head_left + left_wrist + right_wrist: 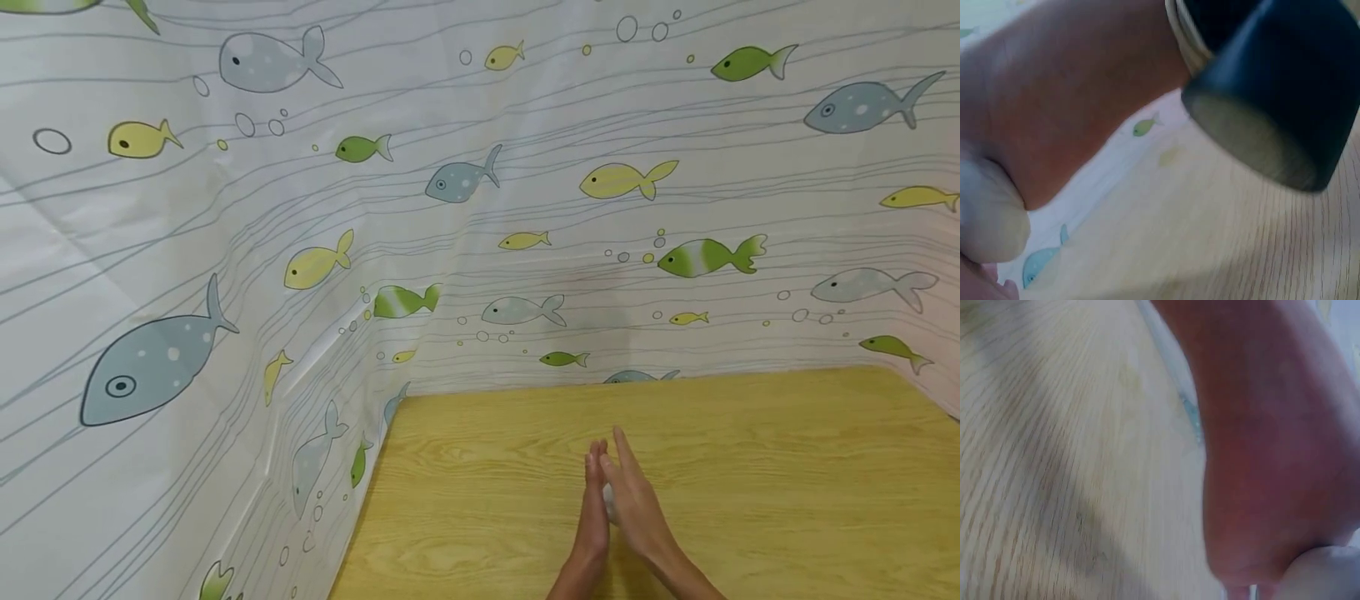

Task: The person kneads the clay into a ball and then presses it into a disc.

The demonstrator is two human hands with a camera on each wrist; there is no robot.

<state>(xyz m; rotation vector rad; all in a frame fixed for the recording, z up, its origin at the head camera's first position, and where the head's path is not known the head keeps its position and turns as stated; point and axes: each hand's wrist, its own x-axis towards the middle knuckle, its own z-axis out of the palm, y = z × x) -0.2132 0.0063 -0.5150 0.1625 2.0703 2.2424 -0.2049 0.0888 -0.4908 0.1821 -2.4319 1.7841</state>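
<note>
My left hand (595, 508) and right hand (636, 508) stand palm to palm above the table, fingers straight and pointing away from me. Between the palms is a smooth white lump (609, 502), mostly hidden by the hands in the head view. The left wrist view shows the rounded side of the white lump (991, 215) against the heel of a palm. At the lower right corner of the right wrist view, part of the same white lump (1325, 575) bulges out under a palm. What the lump is made of, I cannot tell.
A yellow wood-grain table (465, 492) lies beneath the hands. White sheeting printed with fish (555, 250) rises along its back and left edges. In the left wrist view, a dark cylindrical piece (1285, 94) sits by the forearm.
</note>
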